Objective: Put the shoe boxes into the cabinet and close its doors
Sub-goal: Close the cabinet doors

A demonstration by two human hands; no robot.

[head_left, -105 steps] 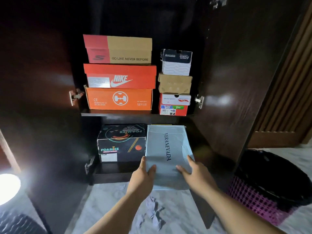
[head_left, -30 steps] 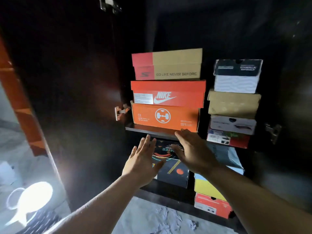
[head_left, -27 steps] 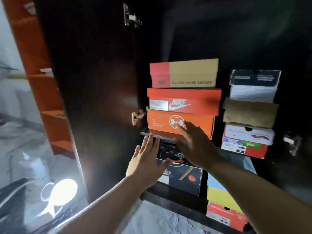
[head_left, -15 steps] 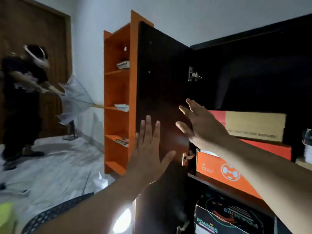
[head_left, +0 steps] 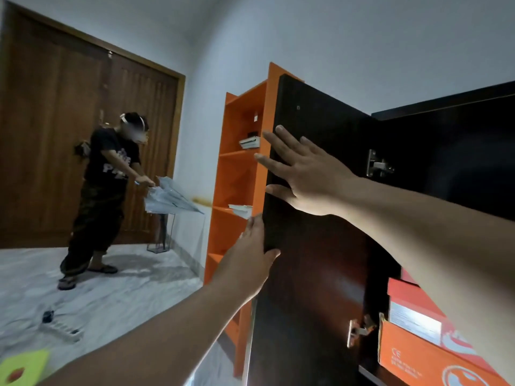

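Observation:
The dark cabinet's left door (head_left: pixel 315 263) stands open, its inner face toward me. My left hand (head_left: pixel 248 257) holds the door's outer edge, fingers behind it and thumb on the inner face. My right hand (head_left: pixel 303 174) is spread flat with straight fingers at the door's edge higher up. Inside the cabinet at the lower right, an orange shoe box (head_left: pixel 418 355) sits on a shelf with a red box (head_left: pixel 412 299) on top of it. The other boxes are out of view.
An orange open shelf unit (head_left: pixel 239 190) stands right behind the door. A person (head_left: pixel 106 196) holding an umbrella stands by the wooden doors (head_left: pixel 50 135) at the left. Small items lie on the marble floor (head_left: pixel 117 296). Metal hinges (head_left: pixel 376 165) sit on the door.
My view swung left and up from the stacked boxes to the left door. Both hands rose from the lower shelf to the door's edge, and my left hand took hold of it.

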